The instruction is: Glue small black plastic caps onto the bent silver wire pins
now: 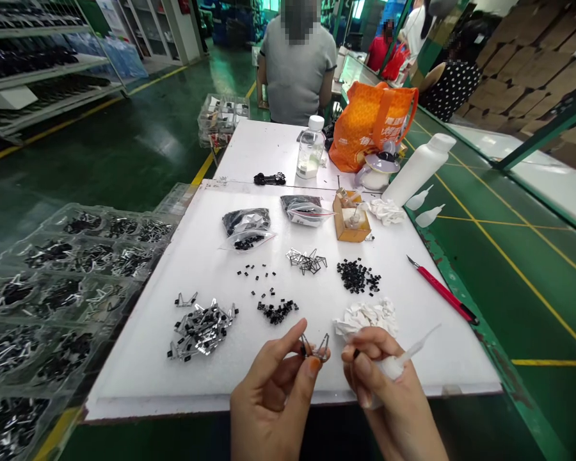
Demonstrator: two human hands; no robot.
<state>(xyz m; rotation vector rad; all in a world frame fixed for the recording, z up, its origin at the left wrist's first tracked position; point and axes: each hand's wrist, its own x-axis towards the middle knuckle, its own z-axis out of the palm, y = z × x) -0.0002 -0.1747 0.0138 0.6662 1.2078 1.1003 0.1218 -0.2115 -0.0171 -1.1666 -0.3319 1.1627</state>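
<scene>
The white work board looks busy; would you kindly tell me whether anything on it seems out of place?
The red craft knife stands out: its blade is bare, and it lies along the right edge of the white work board, apart from the sorted parts.

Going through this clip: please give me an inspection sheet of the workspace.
surface: white foam board on a bench.
job's things: small silver wire frame, heap of silver-and-black wire assemblies, pile of loose black components.
clutter: crumpled white tissue, red-handled craft knife, orange bag.
hands: left hand pinches the small silver wire frame; right hand grips a white squeeze bottle with a slender nozzle.
cables: nothing seen.
surroundings: clear plastic trays of parts, green floor with yellow lines, seated person in a grey shirt.
</scene>
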